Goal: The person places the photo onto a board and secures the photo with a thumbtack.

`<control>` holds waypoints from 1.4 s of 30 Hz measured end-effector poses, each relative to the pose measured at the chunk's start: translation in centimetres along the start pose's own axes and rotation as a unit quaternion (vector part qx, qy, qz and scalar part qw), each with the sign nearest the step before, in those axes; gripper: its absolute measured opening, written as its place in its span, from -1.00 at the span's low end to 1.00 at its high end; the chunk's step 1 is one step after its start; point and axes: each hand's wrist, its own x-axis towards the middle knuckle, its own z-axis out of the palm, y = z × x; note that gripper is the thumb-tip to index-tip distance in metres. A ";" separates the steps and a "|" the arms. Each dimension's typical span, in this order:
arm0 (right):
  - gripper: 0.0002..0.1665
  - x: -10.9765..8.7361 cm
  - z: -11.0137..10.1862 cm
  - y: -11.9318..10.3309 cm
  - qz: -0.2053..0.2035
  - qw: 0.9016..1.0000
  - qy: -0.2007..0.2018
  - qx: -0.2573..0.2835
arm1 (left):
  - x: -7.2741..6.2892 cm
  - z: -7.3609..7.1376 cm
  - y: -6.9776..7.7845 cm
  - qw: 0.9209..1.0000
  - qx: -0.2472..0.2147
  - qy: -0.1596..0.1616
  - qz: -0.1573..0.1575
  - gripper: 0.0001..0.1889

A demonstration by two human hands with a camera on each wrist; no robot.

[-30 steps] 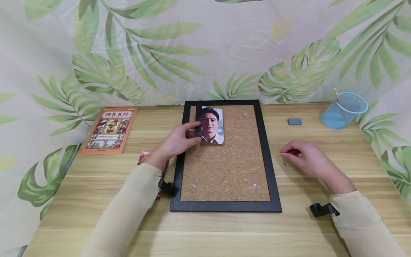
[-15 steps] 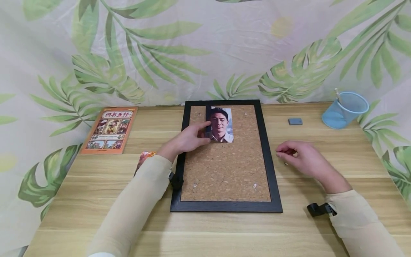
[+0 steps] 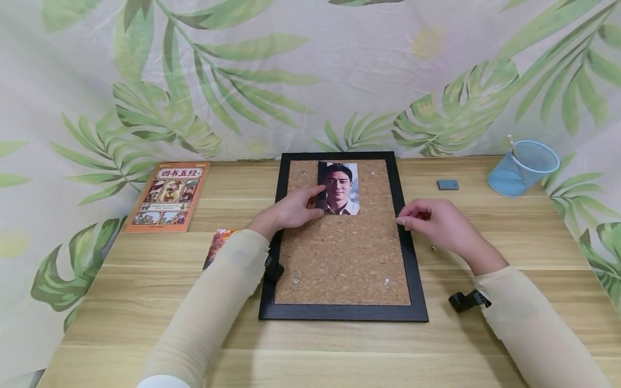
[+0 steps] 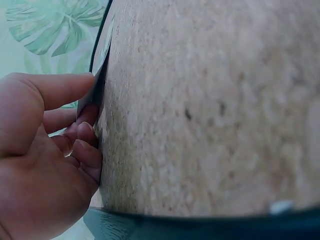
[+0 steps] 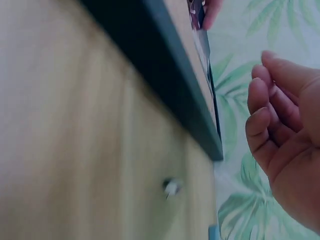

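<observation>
My left hand (image 3: 296,208) pinches the left edge of a portrait photo (image 3: 342,191) between thumb and fingers. The photo lies over the upper middle of a black-framed cork board (image 3: 344,258); its left edge is lifted off the cork in the left wrist view. My right hand (image 3: 434,223) is over the board's right frame edge, thumb tip against curled fingers. Nothing shows between those fingertips (image 5: 262,62), though I cannot tell whether something tiny is hidden there. A small metallic piece (image 5: 171,187) rests on the table beside the frame, below the right hand.
Small whitish spots (image 3: 386,282) mark the cork near its corners. An orange book (image 3: 167,196) lies at back left, and a reddish picture (image 3: 217,247) sits partly under my left forearm. At back right are a blue-grey block (image 3: 447,185) and a blue mesh pen cup (image 3: 514,175).
My left hand has slid the photo rightward, from the board's upper left to its upper middle. My right hand has moved left from the table to the board's edge.
</observation>
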 end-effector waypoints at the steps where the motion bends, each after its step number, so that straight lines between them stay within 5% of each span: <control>1: -0.85 0.6 0.0 -0.3 0.002 1.000 -0.007 0.017 | 0.0 -0.1 0.0 1.000 0.000 -0.001 -0.001 -0.25; 10: -0.76 5.9 1.0 -1.8 0.018 0.992 -0.038 0.115 | -0.2 0.0 -0.2 1.000 -0.011 -0.005 -0.004 -0.26; 26: -0.75 13.0 3.5 -3.1 0.058 0.972 -0.028 0.224 | -0.2 0.0 -0.2 1.000 -0.018 -0.008 -0.011 -0.25; 42: -0.74 18.5 6.0 -4.3 0.116 0.966 -0.025 0.228 | -0.1 0.2 -0.3 1.000 -0.029 -0.005 -0.011 -0.26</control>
